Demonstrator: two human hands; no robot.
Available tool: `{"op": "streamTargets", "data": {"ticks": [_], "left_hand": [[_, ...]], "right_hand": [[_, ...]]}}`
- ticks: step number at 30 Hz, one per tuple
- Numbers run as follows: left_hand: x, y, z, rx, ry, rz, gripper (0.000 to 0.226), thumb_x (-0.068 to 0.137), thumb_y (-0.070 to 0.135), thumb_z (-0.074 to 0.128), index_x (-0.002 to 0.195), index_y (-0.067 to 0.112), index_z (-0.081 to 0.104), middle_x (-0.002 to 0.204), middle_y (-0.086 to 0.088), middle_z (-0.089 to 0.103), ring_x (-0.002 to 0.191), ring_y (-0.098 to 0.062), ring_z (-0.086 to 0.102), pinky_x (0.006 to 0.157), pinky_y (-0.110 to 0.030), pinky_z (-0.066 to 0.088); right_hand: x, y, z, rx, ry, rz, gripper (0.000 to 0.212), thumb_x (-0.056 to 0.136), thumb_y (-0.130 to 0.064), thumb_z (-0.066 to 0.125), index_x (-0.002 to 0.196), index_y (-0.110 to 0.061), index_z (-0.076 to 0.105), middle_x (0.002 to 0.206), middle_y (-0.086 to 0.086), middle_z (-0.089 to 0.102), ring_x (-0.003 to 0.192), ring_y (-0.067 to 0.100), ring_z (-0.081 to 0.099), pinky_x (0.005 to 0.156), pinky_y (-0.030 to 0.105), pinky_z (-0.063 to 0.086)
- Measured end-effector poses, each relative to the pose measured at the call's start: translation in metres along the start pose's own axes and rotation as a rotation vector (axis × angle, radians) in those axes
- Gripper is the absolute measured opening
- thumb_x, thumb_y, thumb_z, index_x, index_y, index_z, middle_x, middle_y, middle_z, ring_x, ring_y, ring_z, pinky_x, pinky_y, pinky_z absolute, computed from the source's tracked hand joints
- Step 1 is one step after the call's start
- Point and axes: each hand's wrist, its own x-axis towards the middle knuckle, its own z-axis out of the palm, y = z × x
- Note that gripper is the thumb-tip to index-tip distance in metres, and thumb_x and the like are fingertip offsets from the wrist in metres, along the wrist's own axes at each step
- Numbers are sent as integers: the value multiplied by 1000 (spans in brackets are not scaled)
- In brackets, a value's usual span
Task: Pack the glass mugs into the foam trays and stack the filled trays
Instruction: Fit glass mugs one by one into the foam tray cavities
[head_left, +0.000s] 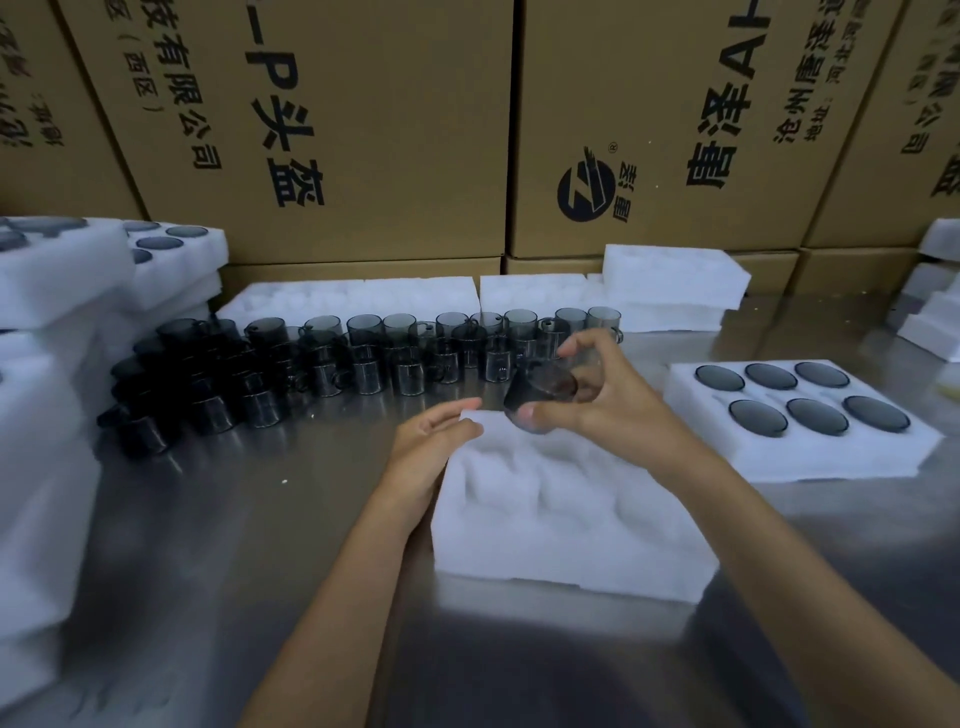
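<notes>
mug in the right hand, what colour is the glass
Dark smoky grey, see-through mug; head view.

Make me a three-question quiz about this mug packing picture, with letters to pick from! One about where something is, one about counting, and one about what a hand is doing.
1. Where is the filled foam tray?
A. To the right of the tray in front of the person
B. On top of the cardboard boxes
C. Under the loose mugs

2. How many mugs sit in that filled tray?
A. Two
B. Six
C. Ten

3. What is the right hand doing?
A. Lying flat on the table
B. Holding a dark glass mug over the empty foam tray
C. Lifting a cardboard box

Answers:
1. A, it lies on the metal table to the right of the empty tray.
2. B, two rows of three dark rounds show.
3. B, its fingers curl round the mug above the tray's far edge, while the left hand rests against the tray's left corner.
</notes>
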Motion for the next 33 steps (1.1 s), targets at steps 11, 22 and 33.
{"op": "streamTargets", "data": {"ticks": [11, 22, 33], "left_hand": [[-63, 16, -10, 482, -206, 366, 56, 81, 6, 70, 128, 35, 61, 132, 22, 59, 125, 12, 47, 93, -3, 39], [-52, 19, -7, 306, -105, 386, 30, 93, 29, 60, 123, 35, 62, 119, 24, 67, 112, 12, 58, 88, -5, 42], [-30, 1, -14, 274, -201, 75, 58, 79, 79, 55, 125, 44, 63, 131, 12, 64, 128, -9, 54, 116, -44, 32]], "right_hand": [[-39, 0, 43, -209, 106, 2, 51, 68, -71, 73, 98, -32, 62, 95, -13, 67, 84, -2, 62, 69, 19, 50], [-49, -5, 32, 122, 91, 86, 34, 93, 4, 52, 92, -27, 64, 66, -4, 73, 57, 8, 64, 55, 20, 53], [-54, -3, 47, 45, 54, 123, 13, 82, -23, 80, 78, -15, 71, 54, -2, 65, 54, 7, 57, 61, 22, 43]]}}
